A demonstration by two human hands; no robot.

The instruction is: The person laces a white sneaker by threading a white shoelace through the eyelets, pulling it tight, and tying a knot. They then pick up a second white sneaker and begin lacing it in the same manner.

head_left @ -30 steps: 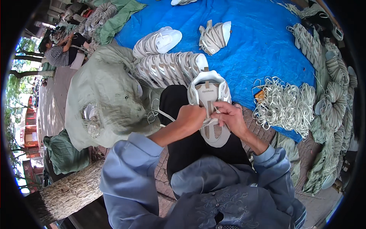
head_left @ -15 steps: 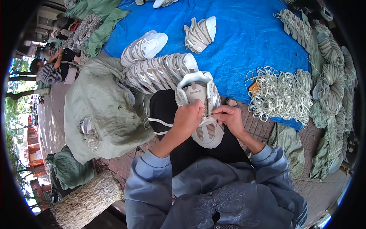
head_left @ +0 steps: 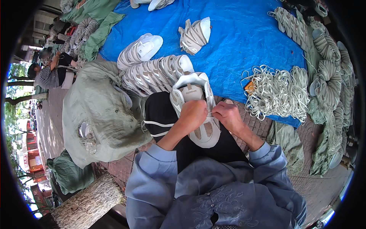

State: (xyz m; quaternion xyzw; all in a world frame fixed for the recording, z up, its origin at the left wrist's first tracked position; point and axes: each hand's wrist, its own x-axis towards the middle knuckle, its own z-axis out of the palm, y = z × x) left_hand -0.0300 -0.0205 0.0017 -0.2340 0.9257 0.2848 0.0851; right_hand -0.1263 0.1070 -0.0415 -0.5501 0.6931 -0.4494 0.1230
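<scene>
A white and beige shoe upper (head_left: 207, 137) without a sole lies across my black-trousered lap, toe toward me and collar away. My left hand (head_left: 193, 114) is closed over its lacing opening, fingers curled and pinched, covering part of the tongue. Close by on the right, my right hand (head_left: 230, 115) pinches at the eyelet edge with thumb and forefinger. A short piece of thin white shoelace shows between the fingertips of both hands; the rest of it there is hidden. White shoelace strands (head_left: 158, 123) lie over my left knee, beside the left wrist.
Nested shoe uppers (head_left: 152, 74) lie ahead on a blue tarp (head_left: 236, 30), with a smaller stack (head_left: 195, 36) beyond. A heap of white laces (head_left: 276, 93) lies right. A grey-green sack (head_left: 103, 110) stands left. More stacked uppers (head_left: 328, 80) line the far right. People sit far left.
Both hands stay at the lacing opening. My left hand has turned more knuckles-up and shifted slightly right over the shoe; the right fingers have curled in closer. The whole view has shifted slightly.
</scene>
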